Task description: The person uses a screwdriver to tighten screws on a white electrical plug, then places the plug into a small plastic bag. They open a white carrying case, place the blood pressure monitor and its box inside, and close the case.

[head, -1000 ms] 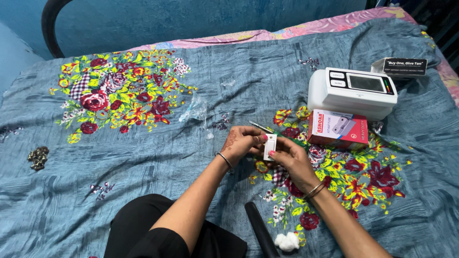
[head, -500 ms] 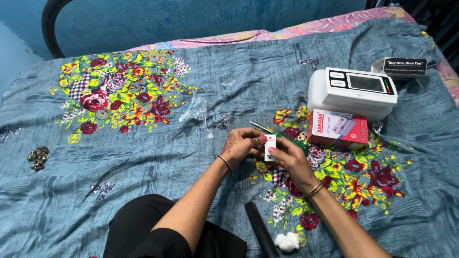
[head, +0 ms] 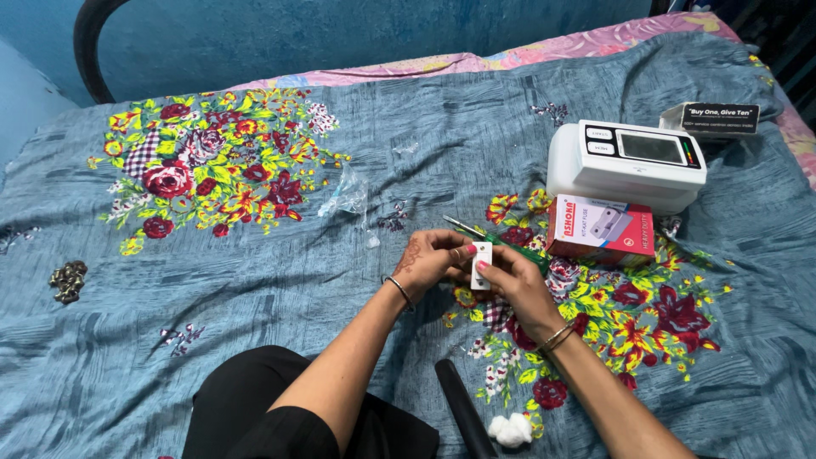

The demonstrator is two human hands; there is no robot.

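- Both hands meet over the flowered bedspread (head: 255, 280): the left hand (head: 432, 262) and right hand (head: 514, 285) pinch a small white test strip (head: 481, 265) between fingertips, held upright, likely so its face can be read.
- Just behind lies a thin pen-like tool (head: 463, 226); I can't tell what it is.
- A red box (head: 599, 229) leans against a white monitor (head: 627, 163), within reach.
- A cotton ball (head: 511, 430) lies near the right forearm.

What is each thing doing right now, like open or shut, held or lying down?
small white cassette: held upright between both hands.
left hand: gripping the cassette.
right hand: gripping the cassette.
red box: shut, lying flat.
white monitor: screen blank.
cotton ball: lying loose.
clear wrapper: crumpled, empty-looking.
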